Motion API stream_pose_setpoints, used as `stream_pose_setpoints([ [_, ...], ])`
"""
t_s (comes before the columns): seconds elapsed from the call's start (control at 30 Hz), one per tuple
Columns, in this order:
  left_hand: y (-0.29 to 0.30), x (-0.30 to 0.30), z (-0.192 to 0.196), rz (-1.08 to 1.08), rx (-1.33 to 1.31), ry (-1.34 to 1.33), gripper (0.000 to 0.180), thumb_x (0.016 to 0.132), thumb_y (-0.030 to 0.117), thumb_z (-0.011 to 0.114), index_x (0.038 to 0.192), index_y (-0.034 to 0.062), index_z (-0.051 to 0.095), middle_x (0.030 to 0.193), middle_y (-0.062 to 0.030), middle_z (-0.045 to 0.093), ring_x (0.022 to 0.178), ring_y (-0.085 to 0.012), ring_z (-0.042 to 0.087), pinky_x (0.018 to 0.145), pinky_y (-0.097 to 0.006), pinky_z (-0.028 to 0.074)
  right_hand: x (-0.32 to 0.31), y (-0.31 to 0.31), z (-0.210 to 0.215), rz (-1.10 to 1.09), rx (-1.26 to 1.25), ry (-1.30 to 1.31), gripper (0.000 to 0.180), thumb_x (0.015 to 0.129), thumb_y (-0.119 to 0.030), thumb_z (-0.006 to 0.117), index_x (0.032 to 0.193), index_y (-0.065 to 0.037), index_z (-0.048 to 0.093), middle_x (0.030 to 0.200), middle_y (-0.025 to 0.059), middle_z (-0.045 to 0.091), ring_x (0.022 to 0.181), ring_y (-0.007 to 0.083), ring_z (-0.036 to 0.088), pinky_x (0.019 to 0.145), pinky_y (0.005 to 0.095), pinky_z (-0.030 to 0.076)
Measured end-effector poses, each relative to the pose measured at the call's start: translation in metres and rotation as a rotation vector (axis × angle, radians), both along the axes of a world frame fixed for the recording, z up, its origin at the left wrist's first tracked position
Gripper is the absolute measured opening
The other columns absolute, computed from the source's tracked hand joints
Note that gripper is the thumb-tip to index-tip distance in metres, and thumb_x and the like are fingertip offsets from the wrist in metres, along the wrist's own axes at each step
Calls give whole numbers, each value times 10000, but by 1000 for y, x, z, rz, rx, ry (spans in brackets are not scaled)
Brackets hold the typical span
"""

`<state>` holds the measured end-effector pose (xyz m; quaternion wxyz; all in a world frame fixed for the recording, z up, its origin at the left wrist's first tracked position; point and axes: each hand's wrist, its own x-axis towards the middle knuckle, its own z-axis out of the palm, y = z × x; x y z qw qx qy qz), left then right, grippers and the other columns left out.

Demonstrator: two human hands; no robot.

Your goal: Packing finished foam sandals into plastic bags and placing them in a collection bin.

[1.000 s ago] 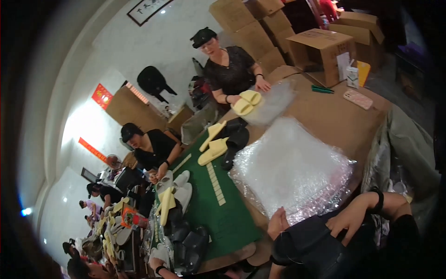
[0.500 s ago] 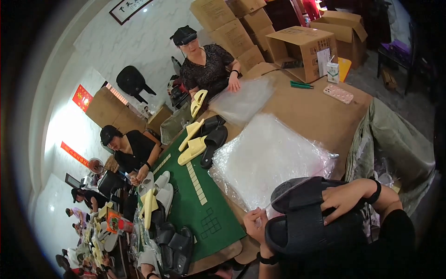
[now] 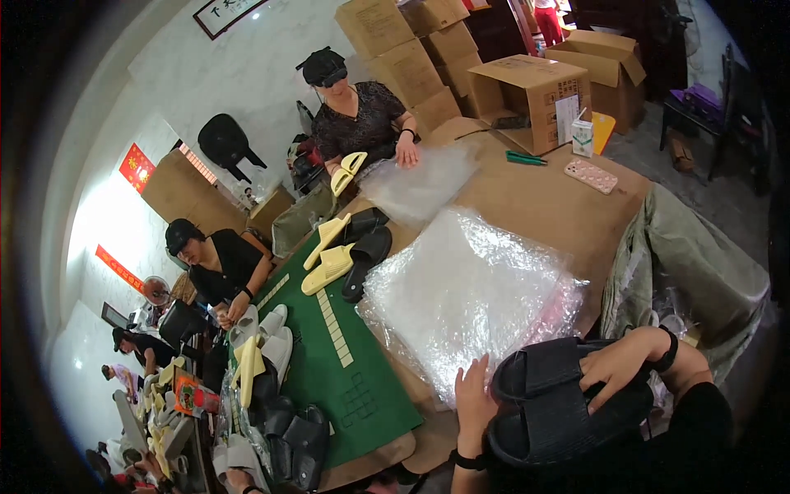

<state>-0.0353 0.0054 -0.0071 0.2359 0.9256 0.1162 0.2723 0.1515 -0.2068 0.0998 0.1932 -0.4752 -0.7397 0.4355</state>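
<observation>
A pair of black slide sandals (image 3: 539,424) lies side by side at the lower right, held close to my body. My right hand (image 3: 619,368) grips the pair from above, its fingers over the straps. To the left of the sandals, my left hand (image 3: 475,402) is raised with its fingers stretched out and holds nothing I can see. Its fingertips are over the near edge of a stack of clear plastic bags (image 3: 465,288). I cannot tell whether they touch the film. The shiny stack covers the table in front of both hands.
Yellow slides (image 3: 329,267) and black slides (image 3: 366,262) lie on a green mat (image 3: 362,395). Across the brown table (image 3: 543,198), a co-worker holds a yellow slide (image 3: 349,171) beside more film. A phone (image 3: 591,175), drink carton (image 3: 583,137) and open box (image 3: 531,99) stand farther back.
My left hand has gone from closed fingers to stretched fingers beside the sandals. The sandals have shifted slightly down and right, with my right hand still on them.
</observation>
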Motion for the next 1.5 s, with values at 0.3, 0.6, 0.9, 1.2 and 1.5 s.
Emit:
stream_pose_setpoints([
  [0.3,-16,4,27,276,-46,-200,365,855,50,602,1220,50,596,1222,-196,578,1140,-373,535,935,-422,440,12,3,-9,-194,61,-118,500,904,-448,570,895,51,609,767,244,571,818,391,542,702,433,423],
  [0.6,-21,-10,42,170,-353,-364,392,838,-53,524,1219,1,593,1374,-258,445,1300,-409,404,1012,-425,386,12,3,-4,-451,113,-273,524,900,-478,551,868,38,633,721,231,572,850,382,545,745,424,413],
  [0.9,-33,-3,61,-108,-233,-220,425,820,4,606,1213,161,639,1422,-211,398,1311,-495,312,1050,-499,313,-2,9,-9,-560,258,-529,478,892,-481,552,792,-21,636,700,173,572,767,352,544,716,411,406],
  [1.2,-42,-4,67,-2,-141,-190,398,858,78,623,1219,243,639,1471,-230,305,1339,-518,233,1060,-561,252,-18,16,-26,-832,496,-573,389,851,-403,616,724,-35,643,636,144,565,722,326,542,668,407,387],
  [1.5,-10,-17,64,205,-427,-236,291,943,98,521,1213,82,626,1395,-194,453,1375,-406,272,1086,-429,271,1,3,-23,-465,363,-314,345,859,-357,614,786,-25,673,672,164,586,733,328,543,717,394,386],
])
